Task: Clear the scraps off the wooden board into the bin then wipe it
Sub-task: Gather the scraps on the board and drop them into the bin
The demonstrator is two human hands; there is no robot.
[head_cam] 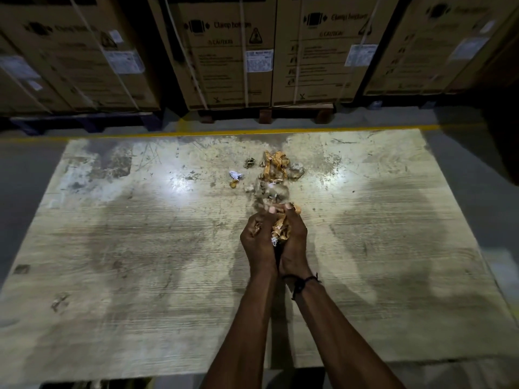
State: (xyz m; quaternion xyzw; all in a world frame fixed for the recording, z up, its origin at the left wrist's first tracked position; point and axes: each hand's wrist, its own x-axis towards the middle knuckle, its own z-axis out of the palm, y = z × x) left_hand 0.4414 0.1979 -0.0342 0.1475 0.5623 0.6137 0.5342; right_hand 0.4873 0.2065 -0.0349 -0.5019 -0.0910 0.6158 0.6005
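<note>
A large worn wooden board [140, 248] fills the middle of the head view. Near its far centre lies a pile of scraps [276, 167]: orange tape strips, clear plastic and small bits. A white crumpled scrap [235, 174] lies just left of the pile. My left hand [258, 240] and my right hand [292, 237] are pressed together over the board's middle, cupped around a bunch of orange and white scraps [280, 231]. A dark thread band circles my right wrist. No bin or cloth is in view.
Tall strapped cardboard boxes [224, 51] on pallets stand in a row behind the board. A yellow floor line [196, 133] runs along the board's far edge. Grey floor shows to the left and right.
</note>
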